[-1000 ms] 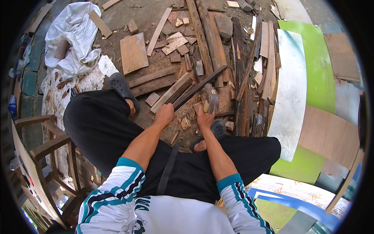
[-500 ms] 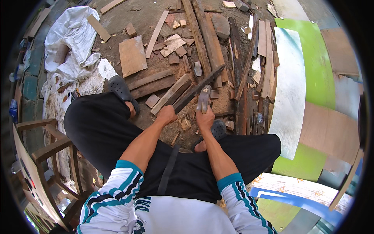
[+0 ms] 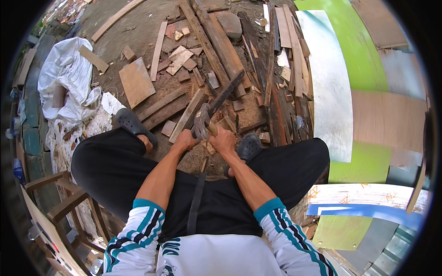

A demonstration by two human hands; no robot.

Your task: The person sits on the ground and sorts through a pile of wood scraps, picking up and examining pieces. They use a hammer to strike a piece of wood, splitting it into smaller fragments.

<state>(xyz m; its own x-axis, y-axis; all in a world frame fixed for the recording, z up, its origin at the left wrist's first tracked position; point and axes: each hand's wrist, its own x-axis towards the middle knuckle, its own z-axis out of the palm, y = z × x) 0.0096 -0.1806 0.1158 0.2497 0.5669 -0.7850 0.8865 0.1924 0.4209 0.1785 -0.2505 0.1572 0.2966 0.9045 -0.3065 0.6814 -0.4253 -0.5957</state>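
My left hand [image 3: 185, 139] is closed round the near end of a dark wooden strip [image 3: 226, 93], which slants away up to the right. In my right hand [image 3: 223, 141] is a claw hammer [image 3: 201, 121], gripped by its light wooden handle. The hammer's grey metal head lies over the strip, right beside my left fingers; whether it touches the wood I cannot tell. Just left of the strip, a paler wooden batten [image 3: 188, 116] rests on the ground. A long dark flat piece [image 3: 197, 202] lies across my lap.
Offcuts and a square board [image 3: 137, 82] litter the ground ahead, with long planks [image 3: 216, 43] beyond. A white sack [image 3: 69, 76] lies at the left above a wooden frame [image 3: 69, 204]. White [image 3: 326, 87] and green sheets [image 3: 363, 55] cover the right side.
The hammer has swung left, its head passing from the right of the dark strip to over it near my left hand. The strip's far end sits lower, and the whole view has shifted.
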